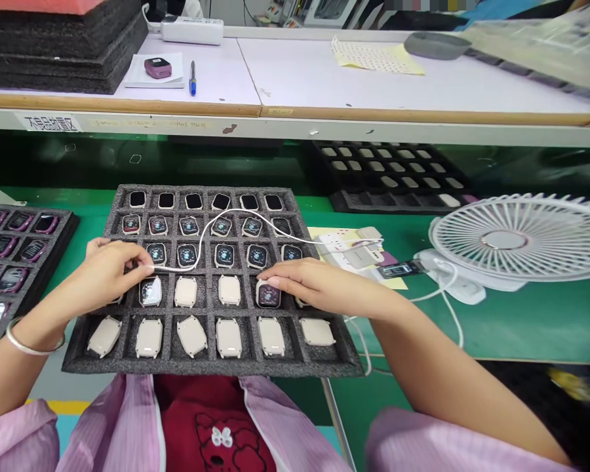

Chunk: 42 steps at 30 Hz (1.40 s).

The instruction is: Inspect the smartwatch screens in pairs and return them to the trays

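Observation:
A black foam tray [206, 375] lies before me, its compartments holding smartwatch bodies without straps. My left hand [111, 272] is closed, with thumb and fingertips pinching the end of a white cable [240, 210] above the tray's left side. Just below those fingertips lies a lit watch [150, 292]. My right hand [309, 282] has its thumb and fingers closed on the edge of a smartwatch [268, 295] with a dark lit screen, at its compartment. Several watches in the middle rows show lit dials. Front-row ones, such as this pale watch [229, 337], lie face down.
To the right are a white fan [516, 242] and a white power strip [337, 246]. A tray of purple watches [17, 252] lies at left, another foam tray [388, 202] farther back. The raised shelf [295, 85] carries a pen [193, 78] and a purple watch [158, 67].

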Motion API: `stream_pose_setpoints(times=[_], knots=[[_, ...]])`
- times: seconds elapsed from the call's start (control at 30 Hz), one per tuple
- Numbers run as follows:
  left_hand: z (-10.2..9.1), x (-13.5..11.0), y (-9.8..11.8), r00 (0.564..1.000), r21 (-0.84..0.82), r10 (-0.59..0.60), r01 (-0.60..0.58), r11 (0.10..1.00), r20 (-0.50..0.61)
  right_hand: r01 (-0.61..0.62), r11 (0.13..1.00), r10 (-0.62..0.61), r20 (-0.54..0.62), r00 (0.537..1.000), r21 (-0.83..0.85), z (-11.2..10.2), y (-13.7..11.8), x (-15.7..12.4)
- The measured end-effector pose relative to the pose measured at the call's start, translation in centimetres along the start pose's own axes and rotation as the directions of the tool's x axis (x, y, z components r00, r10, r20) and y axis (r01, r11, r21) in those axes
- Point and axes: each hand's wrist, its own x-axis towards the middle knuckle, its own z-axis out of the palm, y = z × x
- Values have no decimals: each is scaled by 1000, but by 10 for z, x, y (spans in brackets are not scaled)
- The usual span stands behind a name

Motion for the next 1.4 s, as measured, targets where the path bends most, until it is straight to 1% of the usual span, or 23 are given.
stream_pose_setpoints(times=[0.03, 0.07, 0.13, 0.17, 0.2, 0.3, 0.4, 0.5, 0.63, 0.7, 0.77, 0.8, 0.87, 0.93, 0.97, 1.03, 1.07, 1.13, 1.17, 1.23, 1.33, 1.4], knots=[[3, 0, 6, 999, -27, 16, -17, 1000, -40, 12, 1000, -13, -12, 1000, -27, 1, -1, 0], [7, 1, 12, 998, -53, 48, -50, 997, -44, 22, 998, -24, -23, 999, -57, 2, -2, 1], [19, 1, 27, 991, -75, 134, -132, 988, 23, 38, 992, -42, -34, 999, -118, 3, -2, 1], [26, 0, 33, 984, -59, 171, -168, 984, 48, 43, 989, -48, -31, 998, -140, 4, -2, 1], [32, 0, 38, 978, -30, 202, -201, 979, 52, 47, 987, -52, -26, 998, -153, 4, -2, 1], [45, -1, 44, 956, 96, 293, -292, 952, -3, 53, 986, -57, -26, 998, -157, 4, 0, 0], [46, -1, 40, 926, 223, 376, -361, 905, -27, 78, 984, -84, -29, 996, -160, 5, 0, -1], [43, 1, 40, 904, 346, 426, -390, 853, -30, 94, 981, -100, -29, 995, -172, 6, -2, -1], [41, 0, 53, 894, 485, 448, -384, 786, -19, 31, 987, -42, -68, 997, -157, 8, -3, 2], [41, 0, 59, 896, 499, 443, -384, 777, -1, -14, 994, 3, -103, 995, -104, 8, -1, 3], [38, 3, 58, 903, 451, 429, -380, 808, -6, -74, 995, 63, -171, 983, -61, 8, 0, 4], [35, 5, 55, 910, 398, 413, -372, 839, -21, -102, 993, 88, -218, 972, -55, 9, -1, 4], [27, 12, 44, 936, 235, 349, -330, 914, -41, -114, 991, 89, -307, 948, -65, 15, -5, 5], [18, 21, 32, 962, 35, 274, -274, 961, 11, -33, 997, 8, -342, 940, -67, 25, -15, 8], [15, 26, 27, 965, -48, 253, -250, 967, 62, 23, 998, -45, -341, 939, -67, 31, -22, 10], [10, 33, 21, 959, -136, 242, -223, 965, 146, 99, 990, -126, -310, 942, -103, 43, -34, 14], [9, 34, 20, 953, -151, 247, -221, 963, 176, 97, 983, -139, -290, 947, -155, 48, -40, 16], [10, 34, 21, 944, -150, 250, -220, 964, 217, 44, 956, -121, -252, 960, -291, 54, -49, 21], [12, 33, 23, 939, -148, 251, -221, 964, 236, 20, 935, -108, -233, 966, -353, 55, -52, 23], [15, 30, 27, 930, -142, 257, -227, 964, 263, 11, 900, -106, -193, 975, -436, 55, -56, 27], [18, 27, 29, 924, -124, 268, -243, 962, 273, 50, 869, -131, -131, 983, -493, 48, -60, 32], [20, 27, 29, 922, -110, 269, -248, 963, 279, 73, 881, -139, -108, 984, -467, 41, -58, 34]])
